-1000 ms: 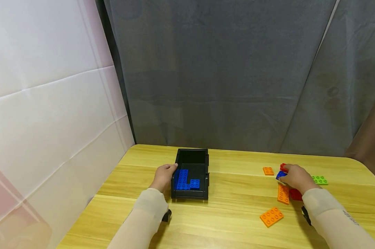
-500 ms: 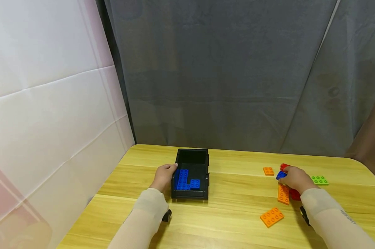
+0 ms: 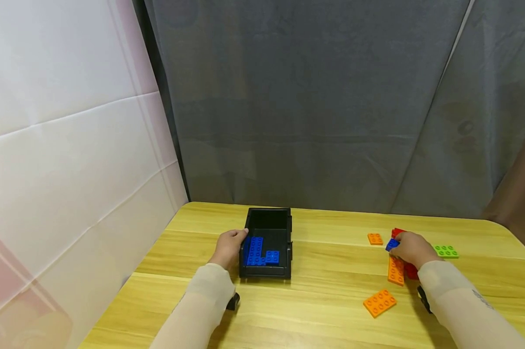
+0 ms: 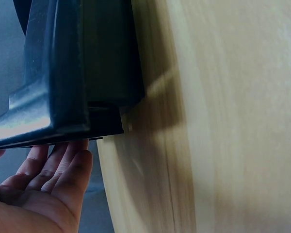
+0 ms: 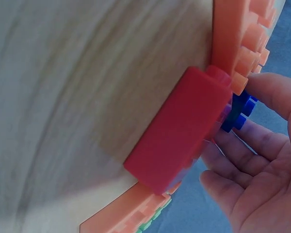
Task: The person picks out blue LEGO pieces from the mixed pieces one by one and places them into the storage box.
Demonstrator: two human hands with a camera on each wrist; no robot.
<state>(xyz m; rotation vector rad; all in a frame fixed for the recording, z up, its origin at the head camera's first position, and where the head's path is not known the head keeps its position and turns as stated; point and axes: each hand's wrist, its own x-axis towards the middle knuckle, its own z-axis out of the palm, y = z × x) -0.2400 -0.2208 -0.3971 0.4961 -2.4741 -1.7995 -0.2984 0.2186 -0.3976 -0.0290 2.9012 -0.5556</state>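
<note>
At the left of the table, my left hand grips the side of a black plastic bin, thumb on the rim. In the left wrist view its fingers press against the bin's outer side. Several blue toy bricks lie inside the bin. On the right, my right hand pinches a blue toy brick between thumb and fingers, low among other bricks. A red brick and an orange brick sit close to that hand. Part of the blue brick is hidden by my fingers.
Around the right hand lie a small orange brick, a red one, a green one and a larger orange one. Grey cloth hangs behind the wooden table; a white panel stands left.
My right forearm has shifted slightly left, while the right hand stays at the blue brick. The left hand and the bin have not moved.
</note>
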